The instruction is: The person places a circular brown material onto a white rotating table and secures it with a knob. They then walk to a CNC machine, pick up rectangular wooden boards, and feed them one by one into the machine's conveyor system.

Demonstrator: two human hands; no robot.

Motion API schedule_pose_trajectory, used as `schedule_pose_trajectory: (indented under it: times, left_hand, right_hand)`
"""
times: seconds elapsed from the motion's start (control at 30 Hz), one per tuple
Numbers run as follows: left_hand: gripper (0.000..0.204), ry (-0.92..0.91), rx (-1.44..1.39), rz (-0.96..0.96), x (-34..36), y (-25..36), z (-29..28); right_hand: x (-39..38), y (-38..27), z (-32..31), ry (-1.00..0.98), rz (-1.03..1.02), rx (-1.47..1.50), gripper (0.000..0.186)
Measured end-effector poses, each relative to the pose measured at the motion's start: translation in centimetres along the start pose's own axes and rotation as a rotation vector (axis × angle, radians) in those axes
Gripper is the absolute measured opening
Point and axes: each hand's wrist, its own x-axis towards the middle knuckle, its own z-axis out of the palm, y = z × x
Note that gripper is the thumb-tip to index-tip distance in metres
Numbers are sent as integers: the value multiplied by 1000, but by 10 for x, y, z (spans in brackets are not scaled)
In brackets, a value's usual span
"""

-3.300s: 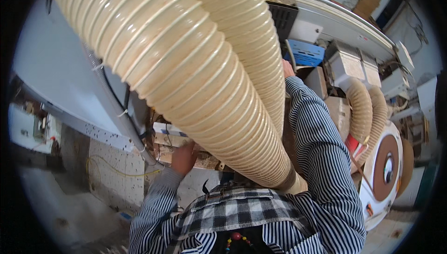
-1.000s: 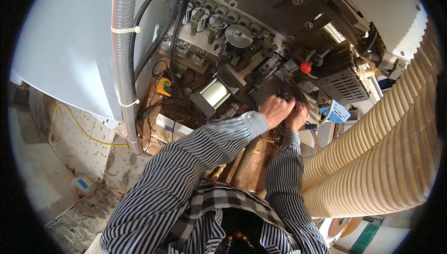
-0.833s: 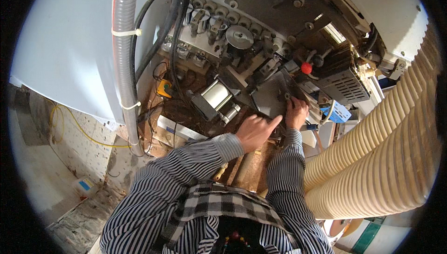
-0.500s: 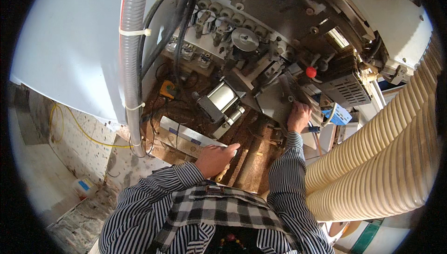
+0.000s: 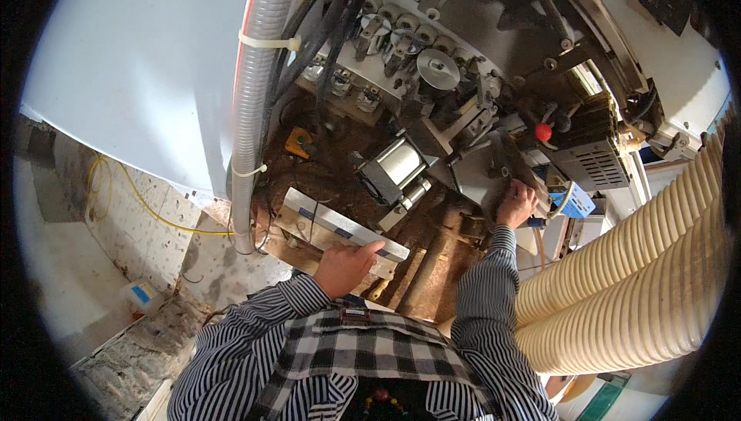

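My left hand [image 5: 345,269] lies by the right end of a white-topped bar [image 5: 340,224], one finger stretched along its edge. The other fingers are partly hidden beneath the hand. A small yellow handle [image 5: 378,290] pokes out just right of it. My right hand [image 5: 517,204] has its fingers curled at the lower end of a grey metal plate [image 5: 480,176] on the machine. What they grip there is hidden. Close beside that hand is a dark handle [image 5: 536,223]. Between and beyond my hands sits a silver cylinder with a black end block [image 5: 400,163].
Two thick ribbed cream hoses [image 5: 617,267] run along the right. A clear ribbed hose [image 5: 255,104] and black cables [image 5: 340,27] hang at the left by a white panel [image 5: 139,74]. Rollers, a round disc [image 5: 438,70] and a red knob [image 5: 543,131] are farther back. Brown dust covers the machine bed.
The view has shifted, so the machine appears farther right. My left hand has drawn back to the left, uncovering the bar's right end. My right hand stays at the metal plate.
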Motion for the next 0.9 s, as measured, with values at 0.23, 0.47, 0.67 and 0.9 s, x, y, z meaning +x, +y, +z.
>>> schedule_pose_trajectory:
  times: [0.23,0.47,0.67,0.9]
  left_hand:
    - [37,-75,30,-16,-21,-21,-5]
    - [35,-264,96,22,-37,-9,-6]
    - [39,-266,166,380,-64,-12,45]
    - [45,-871,313,570,-96,-32,166]
  right_hand:
    - [5,0,6,-3,4,-49,15]
    - [3,1,3,134,-23,-55,18]
    - [-136,-60,-66,-44,-124,574,14]
    - [-451,50,-167,-1050,49,1001,24]
